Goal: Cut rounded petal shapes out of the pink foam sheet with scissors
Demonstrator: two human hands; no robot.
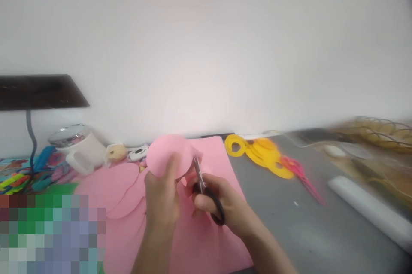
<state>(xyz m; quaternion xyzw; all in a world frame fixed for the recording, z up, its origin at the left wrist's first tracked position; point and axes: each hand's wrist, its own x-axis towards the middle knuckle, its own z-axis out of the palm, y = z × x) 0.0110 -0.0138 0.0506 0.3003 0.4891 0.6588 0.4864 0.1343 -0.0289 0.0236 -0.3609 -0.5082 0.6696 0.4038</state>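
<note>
My left hand grips a round piece of pink paper, thumb on its face. In my right hand is a pair of black-handled scissors, fingers in the loops. Its metal blades point up at the right edge of the pink circle, where a strip of pink paper curls away. Beneath both hands lies a large pink sheet. More rounded pink pieces overlap on the left. Whether the blades are parted is too blurred to tell.
Yellow paper rings and pink scissors lie right of the sheet on the grey table. A white roll is at the far right. A white mug and colourful small items stand back left, beneath a dark panel.
</note>
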